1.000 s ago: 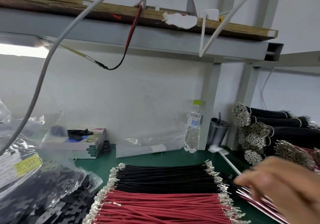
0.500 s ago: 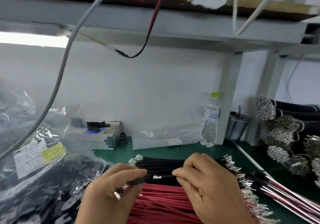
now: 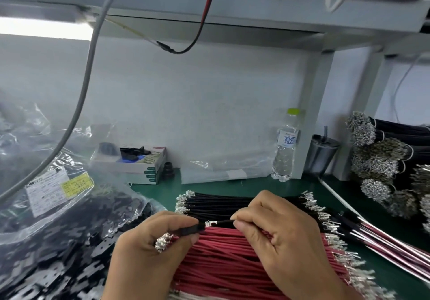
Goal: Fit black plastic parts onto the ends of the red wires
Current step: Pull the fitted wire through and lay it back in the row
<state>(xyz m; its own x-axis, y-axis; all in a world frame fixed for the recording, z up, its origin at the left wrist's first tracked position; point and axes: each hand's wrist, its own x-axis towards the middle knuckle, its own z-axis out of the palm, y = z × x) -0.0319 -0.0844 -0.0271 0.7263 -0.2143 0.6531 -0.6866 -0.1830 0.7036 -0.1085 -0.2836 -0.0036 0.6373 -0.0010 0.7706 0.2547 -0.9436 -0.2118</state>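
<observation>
Hands had closed in since half a second before: the left hand [image 3: 149, 251] now pinched a black plastic part [image 3: 189, 230] in a narrow grip, and the right hand [image 3: 277, 237] pinched a thin wire [image 3: 223, 222], its metal tip [image 3: 210, 224] just at the part's mouth (not yet seated, I judged). The wire looked dark where it showed. Red wires [image 3: 232, 260] lay bundled on the green surface [image 3: 256, 187] beneath both hands, black wires [image 3: 216, 203] just behind.
</observation>
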